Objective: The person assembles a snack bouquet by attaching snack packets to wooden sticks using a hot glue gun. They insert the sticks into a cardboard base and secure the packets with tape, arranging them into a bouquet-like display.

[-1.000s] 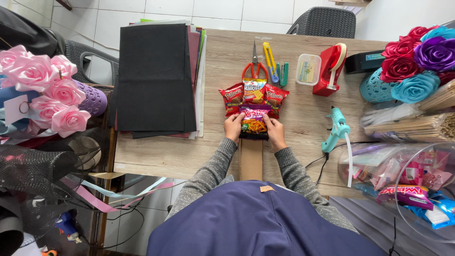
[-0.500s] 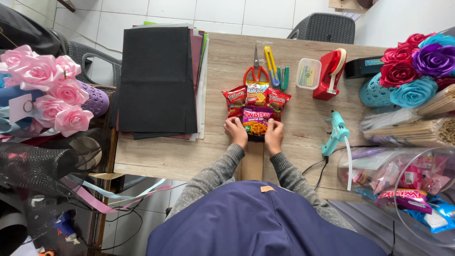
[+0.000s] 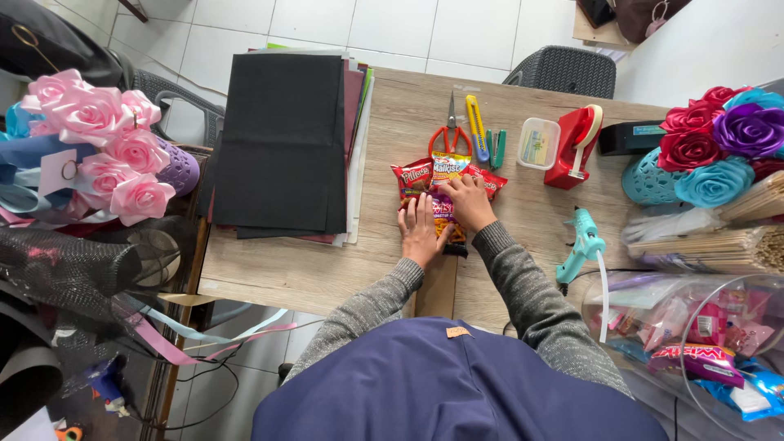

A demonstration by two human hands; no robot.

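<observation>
On the wooden table [image 3: 286, 269] lies a fan of small snack packets [image 3: 447, 175], red and orange, with a purple one in front. My left hand [image 3: 422, 231] lies flat on the lower left of the cluster, fingers pointing away from me. My right hand [image 3: 467, 202] presses down on the purple and orange packets in the middle. Both hands touch the packets; neither lifts them. A dark stick or strip [image 3: 435, 286] runs from under the packets toward me.
Black and coloured paper sheets [image 3: 282, 143] are stacked at the left. Red scissors [image 3: 450, 131], cutters [image 3: 477, 129], a small plastic box [image 3: 538, 143] and a red tape dispenser [image 3: 576, 147] sit beyond the packets. A teal glue gun [image 3: 581, 243], wooden skewers [image 3: 710, 241], ribbon roses [image 3: 719, 143] and a bag of snacks [image 3: 702, 343] are at the right.
Both hands have moved forward from the near edge of the packets onto them; the right hand now covers the middle of the cluster.
</observation>
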